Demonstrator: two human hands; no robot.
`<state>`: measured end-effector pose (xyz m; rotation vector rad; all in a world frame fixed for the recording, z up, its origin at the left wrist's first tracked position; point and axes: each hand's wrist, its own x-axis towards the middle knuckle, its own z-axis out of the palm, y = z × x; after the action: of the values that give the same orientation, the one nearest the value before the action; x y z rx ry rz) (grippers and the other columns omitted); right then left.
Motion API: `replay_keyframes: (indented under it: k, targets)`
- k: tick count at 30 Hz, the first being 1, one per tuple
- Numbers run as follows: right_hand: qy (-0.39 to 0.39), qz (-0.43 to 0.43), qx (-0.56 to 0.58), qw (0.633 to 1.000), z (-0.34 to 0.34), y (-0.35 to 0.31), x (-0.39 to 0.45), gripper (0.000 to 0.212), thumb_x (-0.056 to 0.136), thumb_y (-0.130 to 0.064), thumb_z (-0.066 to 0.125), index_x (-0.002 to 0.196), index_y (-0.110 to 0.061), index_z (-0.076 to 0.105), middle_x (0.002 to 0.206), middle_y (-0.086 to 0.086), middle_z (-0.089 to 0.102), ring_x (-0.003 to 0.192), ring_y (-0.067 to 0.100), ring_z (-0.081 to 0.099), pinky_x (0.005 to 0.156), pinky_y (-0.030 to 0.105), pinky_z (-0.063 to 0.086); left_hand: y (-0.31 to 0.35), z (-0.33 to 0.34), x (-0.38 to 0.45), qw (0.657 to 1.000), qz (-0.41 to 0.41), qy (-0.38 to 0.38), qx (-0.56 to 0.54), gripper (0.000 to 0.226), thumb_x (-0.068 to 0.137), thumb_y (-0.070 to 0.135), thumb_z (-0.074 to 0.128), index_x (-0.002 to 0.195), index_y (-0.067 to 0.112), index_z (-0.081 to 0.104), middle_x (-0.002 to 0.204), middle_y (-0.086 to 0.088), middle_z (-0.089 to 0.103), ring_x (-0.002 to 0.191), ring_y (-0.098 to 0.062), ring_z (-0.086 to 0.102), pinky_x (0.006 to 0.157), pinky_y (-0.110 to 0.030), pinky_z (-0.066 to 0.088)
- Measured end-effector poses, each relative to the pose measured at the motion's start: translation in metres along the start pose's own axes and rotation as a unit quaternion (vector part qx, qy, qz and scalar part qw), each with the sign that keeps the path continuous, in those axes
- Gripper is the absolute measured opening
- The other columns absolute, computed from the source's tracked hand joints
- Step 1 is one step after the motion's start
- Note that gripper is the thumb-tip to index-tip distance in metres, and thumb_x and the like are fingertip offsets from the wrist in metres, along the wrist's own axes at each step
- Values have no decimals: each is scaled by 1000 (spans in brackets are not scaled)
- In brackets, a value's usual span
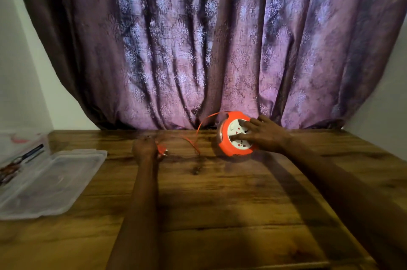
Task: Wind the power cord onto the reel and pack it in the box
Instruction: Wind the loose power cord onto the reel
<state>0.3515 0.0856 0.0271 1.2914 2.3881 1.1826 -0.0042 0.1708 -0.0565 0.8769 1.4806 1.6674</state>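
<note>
An orange cord reel [229, 148] with a white socket face stands tilted on the wooden table [220, 199] near the curtain. My right hand [262, 134] lies on its white face, fingers spread across the sockets. A thin orange cord [203, 122] loops out of the reel's top and runs down to the left across the table. My left hand [144, 148] is closed around the cord's orange plug end [161, 150], left of the reel. An open clear plastic box [13, 148] with its lid [52, 181] folded out sits at the table's left edge.
A purple patterned curtain [209, 45] hangs right behind the table's far edge. The clear box holds scissors [13, 166] and a dark pen-like tool [33, 152]. White walls flank the curtain on both sides.
</note>
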Motion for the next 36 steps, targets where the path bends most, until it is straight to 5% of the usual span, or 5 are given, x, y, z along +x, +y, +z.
replay_keyframes:
  k: [9, 12, 16, 24, 36]
  targets:
    - [8, 28, -11, 1000, -5, -10, 18, 55, 85, -31, 72, 134, -47, 54, 133, 17, 61, 101, 33, 63, 78, 40, 44, 23, 3, -41, 949, 198, 79, 234, 27, 95, 18, 57, 116, 6, 68, 117, -24, 64, 108, -37, 61, 93, -43, 49]
    - [7, 31, -19, 999, -7, -9, 23, 54, 87, -31, 71, 135, -48, 53, 134, 16, 60, 102, 33, 62, 79, 41, 44, 35, 27, -56, 962, 196, -174, 75, 32, 98, 25, 55, 77, 10, 74, 61, -15, 67, 50, -22, 61, 54, -35, 49]
    - [1, 46, -22, 999, -11, -8, 25, 51, 93, -30, 62, 139, -49, 49, 137, 16, 57, 108, 34, 59, 84, 43, 43, 8, 57, -75, 894, 56, -414, 163, 51, 89, 52, 63, 80, 3, 73, 67, -20, 70, 40, -23, 56, 40, -22, 43]
    - [55, 42, -14, 998, -15, -15, 26, 50, 87, -28, 69, 132, -47, 58, 117, 13, 66, 98, 33, 63, 79, 43, 46, -15, 95, -93, 926, 36, -365, -91, 46, 98, 24, 61, 142, 25, 49, 113, -5, 63, 96, -17, 62, 81, -38, 57]
    - [83, 173, 73, 979, -11, -32, 49, 62, 79, -52, 67, 138, -45, 50, 110, 8, 72, 99, 33, 61, 82, 43, 43, -12, 101, -103, 938, 22, -293, -182, 27, 99, 14, 58, 125, 12, 51, 122, -13, 62, 96, -19, 63, 72, -42, 59]
